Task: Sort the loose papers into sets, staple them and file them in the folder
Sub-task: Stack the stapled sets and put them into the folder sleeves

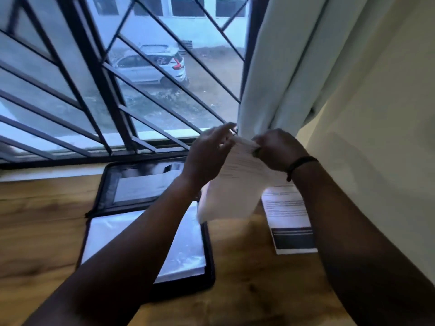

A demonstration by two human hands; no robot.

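White sheets are up in the air: the set of papers (231, 182) hangs above the wooden desk (42, 222), pinched at its top edge by both hands, just in front of the pale curtain (294, 67). The left hand (208, 156) holds the top corner with fingers partly extended, and the right hand (275, 150) is curled tight on the same edge. Whether a stapler sits inside that right fist I cannot tell (something small and dark peeks out by the thumb, too blurred to name). This looks like the fastening step, or a check of the corner before filing. Below and to the left, the black folder (209, 252) lies open on the desk, its clear sleeve (183, 250) showing. Another printed sheet (289, 217) waits flat on the desk under the right wrist. Next, I'd judge, the set must come down square and slide into that sleeve without the loose lower edge curling or catching.
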